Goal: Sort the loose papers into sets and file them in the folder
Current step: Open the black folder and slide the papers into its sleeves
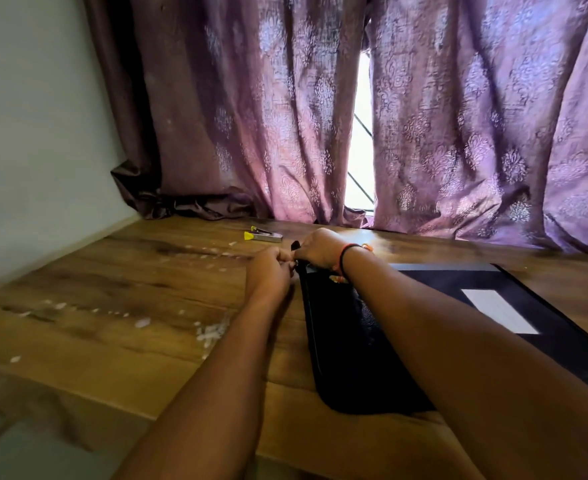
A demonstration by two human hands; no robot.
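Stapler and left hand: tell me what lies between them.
Head view: only bare wooden table between the stapler and the left hand, which pinches the black folder's far end. White scraps lie further left.

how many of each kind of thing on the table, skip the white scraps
black folders: 2, held folder and labelled folder; the arm hides whether they join
metal tool with yellow tip: 1
total: 3
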